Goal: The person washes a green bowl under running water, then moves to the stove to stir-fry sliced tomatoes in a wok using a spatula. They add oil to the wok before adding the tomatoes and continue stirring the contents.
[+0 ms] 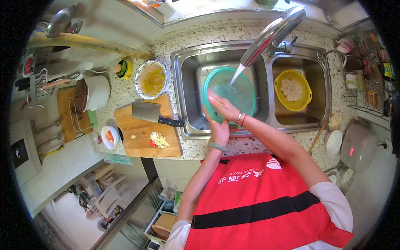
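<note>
A translucent green plastic basin [249, 83] is in the left bowl of the steel sink. Water [237, 74] runs into it from the chrome faucet [273, 35]. My left hand [219, 130], below a jade-coloured bangle, grips the basin's near left side; some of its fingers are hidden. Reaching across from the right, my right hand [226, 109] has its fingers stretched over the basin's left inner wall. A red cord and a bracelet circle that wrist. In the right sink bowl stands a yellow colander [309, 94] holding pale pieces of food.
Left of the sink, a cleaver [146, 111] lies on a wooden cutting board [129, 123] with chopped garlic-like bits and red pieces. Behind it is a patterned bowl [138, 92] of yellowish-green food. A white bowl [110, 144] sits further left; a rice cooker [357, 148] stands right.
</note>
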Tool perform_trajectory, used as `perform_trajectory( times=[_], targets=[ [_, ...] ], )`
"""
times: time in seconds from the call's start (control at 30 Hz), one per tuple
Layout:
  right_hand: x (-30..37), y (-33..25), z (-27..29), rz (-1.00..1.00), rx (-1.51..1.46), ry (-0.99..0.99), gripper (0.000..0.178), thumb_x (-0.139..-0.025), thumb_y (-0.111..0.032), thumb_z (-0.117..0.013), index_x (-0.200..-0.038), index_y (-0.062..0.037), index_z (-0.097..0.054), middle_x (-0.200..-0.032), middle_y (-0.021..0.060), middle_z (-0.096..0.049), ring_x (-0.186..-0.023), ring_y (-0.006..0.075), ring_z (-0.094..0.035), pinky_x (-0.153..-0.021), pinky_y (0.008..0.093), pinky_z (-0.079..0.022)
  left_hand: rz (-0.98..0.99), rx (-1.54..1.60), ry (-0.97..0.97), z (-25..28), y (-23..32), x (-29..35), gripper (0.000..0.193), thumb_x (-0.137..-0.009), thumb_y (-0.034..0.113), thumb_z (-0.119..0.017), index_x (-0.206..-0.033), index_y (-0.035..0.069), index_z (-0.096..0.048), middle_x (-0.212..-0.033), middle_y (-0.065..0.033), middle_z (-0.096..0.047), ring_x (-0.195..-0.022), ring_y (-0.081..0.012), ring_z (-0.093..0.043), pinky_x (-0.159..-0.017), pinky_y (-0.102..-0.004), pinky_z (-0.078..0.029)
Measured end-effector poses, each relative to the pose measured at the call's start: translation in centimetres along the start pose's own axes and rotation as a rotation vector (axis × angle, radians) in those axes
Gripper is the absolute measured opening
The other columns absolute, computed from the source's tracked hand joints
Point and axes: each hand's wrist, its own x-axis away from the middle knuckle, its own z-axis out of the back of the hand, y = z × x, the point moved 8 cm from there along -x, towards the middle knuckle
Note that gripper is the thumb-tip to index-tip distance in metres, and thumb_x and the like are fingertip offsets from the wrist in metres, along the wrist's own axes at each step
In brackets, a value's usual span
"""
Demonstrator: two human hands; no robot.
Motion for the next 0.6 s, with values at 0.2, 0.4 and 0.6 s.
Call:
perform_trajectory(
  times=[0.2, 0.4, 0.6],
  targets=[
    [6.4, 0.2, 0.9, -0.098, 0.48, -0.49, 0.044, -0.097, -0.041, -0.035, -0.127, -0.0146, -0.053, -0.133, 0.0116, -0.049, -0.122, 0.0302, -0.046, -0.106, 0.0449, -0.028, 0.027, -0.024, 0.071, 3.0, 2.5, -1.2, 0.087, -0.074, -0.013, -0.047, -0.146, 0.008, -0.003, -0.143, -0.0195, -0.028, -0.1, -0.0273, -0.057, -0.095, -0.0352, -0.044],
    [5.3, -1.1, 10.1, 0.217, 0.977, 0.18, 0.029, -0.089, -0.031, -0.053, -0.111, -0.0142, -0.064, -0.125, 0.0058, -0.056, -0.113, 0.0238, -0.053, -0.098, 0.0454, -0.034, -0.067, -0.324, 0.177, 4.9, 6.1, -1.9, 0.088, -0.071, -0.012, -0.049, -0.146, 0.006, -0.006, -0.146, -0.0223, -0.021, -0.132, -0.0378, -0.027, -0.109, -0.0406, -0.028],
    [5.1, -2.9, 14.4, 0.119, 0.564, 0.445, 0.017, -0.081, -0.023, -0.065, -0.081, -0.0067, -0.071, -0.103, 0.0096, -0.066, -0.087, 0.0279, -0.063, -0.075, 0.0328, -0.049, -0.364, -0.571, 0.243, 5.9, 8.3, -2.4, 0.083, -0.073, -0.006, -0.056, -0.144, 0.004, -0.014, -0.146, -0.024, -0.019, -0.134, -0.0401, -0.023, -0.109, -0.0408, -0.028]
  ],
)
